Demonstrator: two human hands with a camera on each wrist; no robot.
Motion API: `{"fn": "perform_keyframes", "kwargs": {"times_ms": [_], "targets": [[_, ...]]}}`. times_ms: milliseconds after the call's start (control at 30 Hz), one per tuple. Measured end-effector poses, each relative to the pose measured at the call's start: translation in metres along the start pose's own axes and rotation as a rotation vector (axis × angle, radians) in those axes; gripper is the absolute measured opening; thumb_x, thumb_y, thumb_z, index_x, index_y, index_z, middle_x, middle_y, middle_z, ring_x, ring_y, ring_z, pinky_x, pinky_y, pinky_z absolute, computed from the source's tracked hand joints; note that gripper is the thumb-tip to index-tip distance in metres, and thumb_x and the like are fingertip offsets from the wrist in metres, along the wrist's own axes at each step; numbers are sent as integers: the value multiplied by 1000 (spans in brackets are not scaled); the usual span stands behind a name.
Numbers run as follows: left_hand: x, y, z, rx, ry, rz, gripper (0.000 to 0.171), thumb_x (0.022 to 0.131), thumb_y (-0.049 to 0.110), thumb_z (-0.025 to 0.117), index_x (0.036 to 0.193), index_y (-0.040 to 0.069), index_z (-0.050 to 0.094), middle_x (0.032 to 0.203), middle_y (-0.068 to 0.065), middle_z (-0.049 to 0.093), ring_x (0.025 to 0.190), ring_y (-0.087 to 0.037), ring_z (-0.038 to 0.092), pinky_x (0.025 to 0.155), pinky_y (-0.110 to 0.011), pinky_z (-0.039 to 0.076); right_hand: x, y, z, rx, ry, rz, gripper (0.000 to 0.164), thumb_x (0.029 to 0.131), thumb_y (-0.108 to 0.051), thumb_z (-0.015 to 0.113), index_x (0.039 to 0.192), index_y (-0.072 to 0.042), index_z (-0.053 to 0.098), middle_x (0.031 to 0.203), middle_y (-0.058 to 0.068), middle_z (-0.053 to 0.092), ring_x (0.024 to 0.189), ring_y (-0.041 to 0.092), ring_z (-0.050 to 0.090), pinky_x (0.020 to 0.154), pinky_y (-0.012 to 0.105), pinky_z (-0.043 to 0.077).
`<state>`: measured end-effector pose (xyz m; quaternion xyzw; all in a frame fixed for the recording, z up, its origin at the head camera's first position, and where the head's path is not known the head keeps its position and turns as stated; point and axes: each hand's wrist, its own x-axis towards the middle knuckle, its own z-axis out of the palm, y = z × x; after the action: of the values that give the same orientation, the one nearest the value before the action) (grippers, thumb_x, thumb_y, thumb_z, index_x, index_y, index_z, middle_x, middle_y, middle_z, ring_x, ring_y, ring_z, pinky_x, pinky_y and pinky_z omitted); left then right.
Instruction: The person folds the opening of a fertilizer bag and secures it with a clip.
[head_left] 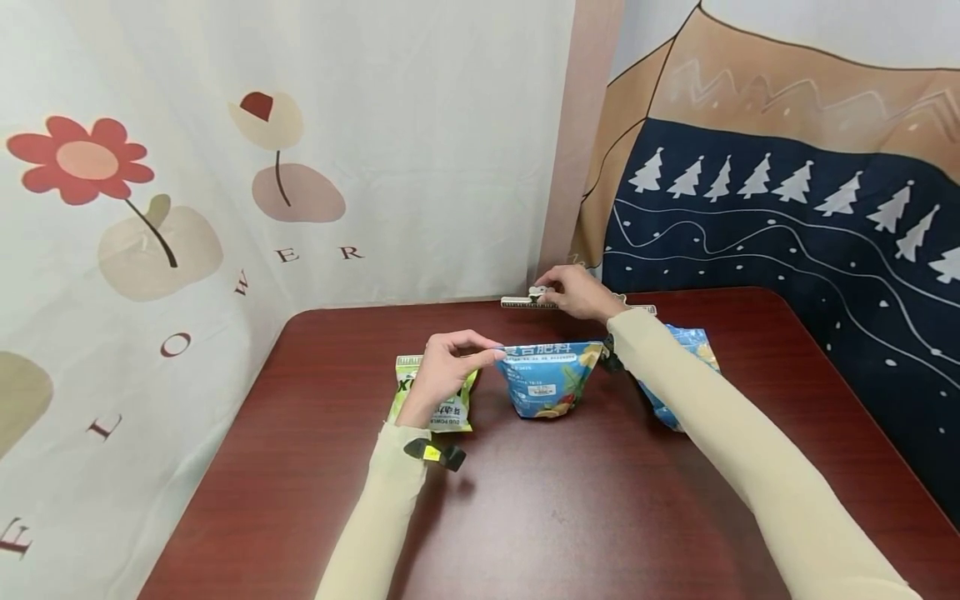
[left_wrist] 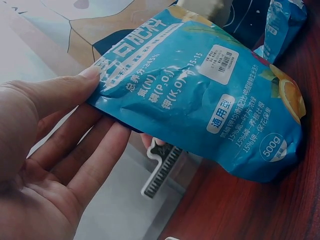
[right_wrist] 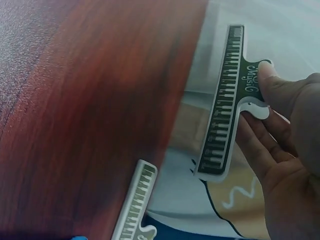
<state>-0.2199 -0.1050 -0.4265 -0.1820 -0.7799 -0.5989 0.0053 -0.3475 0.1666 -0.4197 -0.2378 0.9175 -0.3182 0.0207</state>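
Observation:
My left hand pinches the top corner of a blue fertilizer bag between thumb and fingers. The bag stands upright on the table, its printed face marked 500g in the left wrist view. Over the table's back edge, my right hand pinches the handle of a long clip with a piano-key pattern and the word Music. The clip is raised off the table, its long side hanging free of the bag. A second piano-key clip lies near that edge, partly behind my right hand in the head view.
To the left, a green snack bag lies on the red-brown table, with a piano-key clip along its top. Another blue bag is at the right, partly covered by my right forearm. Printed curtains hang behind the table.

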Motion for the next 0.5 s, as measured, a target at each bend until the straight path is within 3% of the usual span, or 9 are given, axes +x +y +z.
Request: {"fn": "perform_keyframes", "kwargs": {"times_ms": [233,500], "targets": [[0,1,1,1,1,-4,17,86,27,85,98,16,83,97,-5,80,90,-14,66,66,-26,48,-16,-9,-17,16,18,51,28,100,-19,68,126,-10,72,122,12,70,101,27,61,82,40,57],[-1,-1,1,13,5,-4,15,86,27,85,97,18,83,96,-4,80,91,-18,67,67,-26,49,-36,-23,-32,-2,94,33,26,98,-20,71,122,-12,75,114,8,72,101,25,66,88,44,57]]}}
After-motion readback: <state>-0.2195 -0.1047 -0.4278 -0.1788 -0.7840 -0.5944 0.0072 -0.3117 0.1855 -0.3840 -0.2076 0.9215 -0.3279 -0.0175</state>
